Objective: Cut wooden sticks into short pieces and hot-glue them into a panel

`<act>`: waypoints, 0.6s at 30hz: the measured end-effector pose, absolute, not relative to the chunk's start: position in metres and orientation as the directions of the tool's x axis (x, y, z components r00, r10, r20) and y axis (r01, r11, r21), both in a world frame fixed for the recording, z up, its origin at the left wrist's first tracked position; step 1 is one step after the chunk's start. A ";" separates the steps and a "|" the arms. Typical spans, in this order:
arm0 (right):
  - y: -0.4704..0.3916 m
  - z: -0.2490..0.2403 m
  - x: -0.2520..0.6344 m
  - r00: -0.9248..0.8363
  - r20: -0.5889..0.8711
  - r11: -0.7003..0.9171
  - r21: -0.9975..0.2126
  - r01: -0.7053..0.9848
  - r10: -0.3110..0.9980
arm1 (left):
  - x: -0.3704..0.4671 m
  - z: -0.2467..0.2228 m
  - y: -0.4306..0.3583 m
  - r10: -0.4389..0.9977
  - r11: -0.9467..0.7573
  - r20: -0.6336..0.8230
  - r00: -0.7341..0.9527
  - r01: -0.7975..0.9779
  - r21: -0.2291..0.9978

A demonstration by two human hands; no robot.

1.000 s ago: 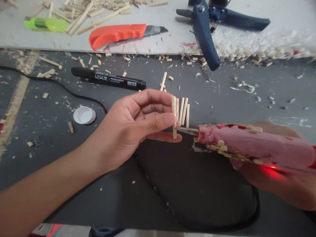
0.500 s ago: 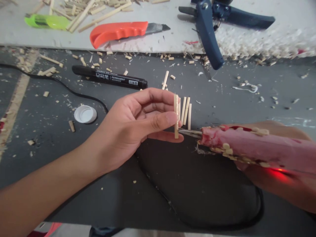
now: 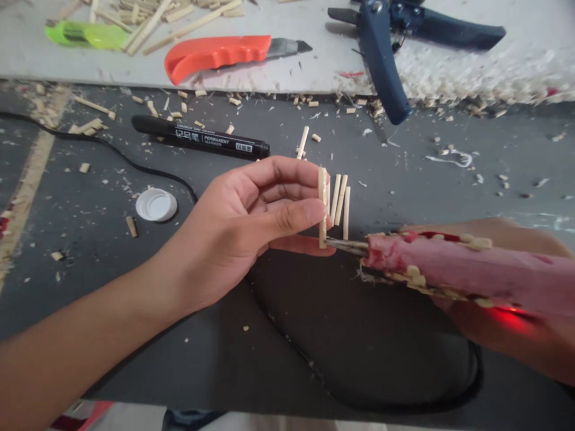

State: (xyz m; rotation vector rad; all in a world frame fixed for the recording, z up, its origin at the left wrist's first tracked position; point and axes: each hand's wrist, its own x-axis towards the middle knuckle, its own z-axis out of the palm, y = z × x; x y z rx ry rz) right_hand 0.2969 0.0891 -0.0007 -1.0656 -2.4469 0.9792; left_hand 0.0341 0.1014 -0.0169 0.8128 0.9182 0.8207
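Between the thumb and fingers of my left hand (image 3: 265,209) is a small wooden stick piece (image 3: 322,226), held upright with a glossy strip along its right edge. My right hand (image 3: 503,335) is wrapped round a pink glue gun (image 3: 458,263), which hides most of its fingers. The gun's metal nozzle (image 3: 345,244) touches or nearly touches the lower end of the piece. A red light glows on the gun's underside. Just behind my left fingertips, several short sticks (image 3: 341,200) lie on the dark table.
A black marker (image 3: 202,137) and a white cap (image 3: 156,205) lie left of centre. Behind are an orange knife (image 3: 220,55), a green highlighter (image 3: 85,36), blue cutters (image 3: 381,60) and wood sticks (image 3: 148,27) on a white board. A black cable (image 3: 287,338) loops across the table (image 3: 202,371).
The glue gun's nozzle has shifted very slightly down relative to the held piece, closer to its lower end. Both hands keep their holds; the whole view has shifted slightly.
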 end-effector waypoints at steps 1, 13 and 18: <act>0.090 -0.001 0.297 -0.710 0.007 0.521 -0.684 0.510 0.705 | 0.034 -0.017 0.102 0.864 0.444 -0.341 0.370 -0.242 0.863; 0.085 -0.003 0.300 -0.690 0.026 0.552 -0.621 0.556 0.724 | 0.034 -0.017 0.102 0.861 0.453 -0.352 0.367 -0.242 0.858; 0.089 0.000 0.301 -0.733 0.008 0.557 -0.656 0.509 0.680 | 0.034 -0.017 0.102 0.862 0.449 -0.345 0.370 -0.243 0.860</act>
